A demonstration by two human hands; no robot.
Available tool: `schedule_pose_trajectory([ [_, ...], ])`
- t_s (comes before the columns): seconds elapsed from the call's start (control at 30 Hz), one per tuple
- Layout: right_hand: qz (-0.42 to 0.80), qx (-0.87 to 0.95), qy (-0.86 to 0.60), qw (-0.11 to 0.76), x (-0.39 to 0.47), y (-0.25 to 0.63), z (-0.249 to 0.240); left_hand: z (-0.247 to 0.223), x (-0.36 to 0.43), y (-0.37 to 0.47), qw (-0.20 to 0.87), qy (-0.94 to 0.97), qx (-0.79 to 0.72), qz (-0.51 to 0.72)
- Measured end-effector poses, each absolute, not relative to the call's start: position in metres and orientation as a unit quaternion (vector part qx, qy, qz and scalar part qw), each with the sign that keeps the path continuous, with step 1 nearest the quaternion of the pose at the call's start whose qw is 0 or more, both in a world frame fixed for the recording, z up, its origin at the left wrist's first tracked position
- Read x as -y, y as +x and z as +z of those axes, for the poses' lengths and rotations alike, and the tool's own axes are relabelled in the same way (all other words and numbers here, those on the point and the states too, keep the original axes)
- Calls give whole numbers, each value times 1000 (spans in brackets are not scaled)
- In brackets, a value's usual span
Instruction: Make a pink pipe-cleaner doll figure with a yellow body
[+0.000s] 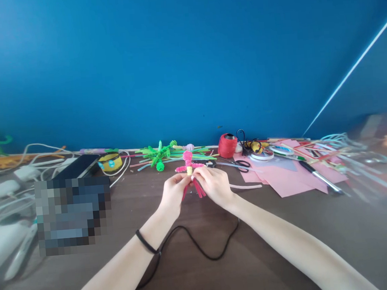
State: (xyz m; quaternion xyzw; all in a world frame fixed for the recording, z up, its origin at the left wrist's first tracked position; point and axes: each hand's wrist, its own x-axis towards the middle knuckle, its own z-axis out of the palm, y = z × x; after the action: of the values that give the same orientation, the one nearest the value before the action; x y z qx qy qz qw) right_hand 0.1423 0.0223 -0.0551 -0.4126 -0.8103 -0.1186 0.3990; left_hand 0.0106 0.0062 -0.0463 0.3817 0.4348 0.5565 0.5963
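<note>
A pink pipe-cleaner figure (188, 158) stands up between my hands, with a round coiled head, arms out to the sides and a yellow band (189, 171) at its middle. Dark red strands (199, 188) hang down below the band. My left hand (176, 191) pinches the figure's lower left side. From the other side, the fingers of my right hand (214, 183) close on it just under the band. My fingertips partly hide the lower body.
Green pipe-cleaner figures (160, 155) and loose stems lie behind my hands. To the right are a red spool (227, 146), scissors (242, 163), pink paper (285, 180) and a pen (320, 177). White cables, a phone (76, 167) and yellow tape (110, 162) lie left. A black cord (201, 247) crosses the table nearer me.
</note>
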Motion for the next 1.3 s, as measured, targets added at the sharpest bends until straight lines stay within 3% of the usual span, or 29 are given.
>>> schedule_pose_trajectory([
  [0.2,-145,795,-400,432,-26,145,-58,-43,-11,10,642,310,-394,580],
  [0.8,-61,812,-482,322,-14,140,-56,-32,-17,0,606,323,-375,623],
  [1.17,14,890,-451,66,-2,126,-51,-35,-21,-5,610,306,-354,639],
  [1.3,22,900,-435,29,6,122,-45,-37,-20,-6,577,317,-387,646],
])
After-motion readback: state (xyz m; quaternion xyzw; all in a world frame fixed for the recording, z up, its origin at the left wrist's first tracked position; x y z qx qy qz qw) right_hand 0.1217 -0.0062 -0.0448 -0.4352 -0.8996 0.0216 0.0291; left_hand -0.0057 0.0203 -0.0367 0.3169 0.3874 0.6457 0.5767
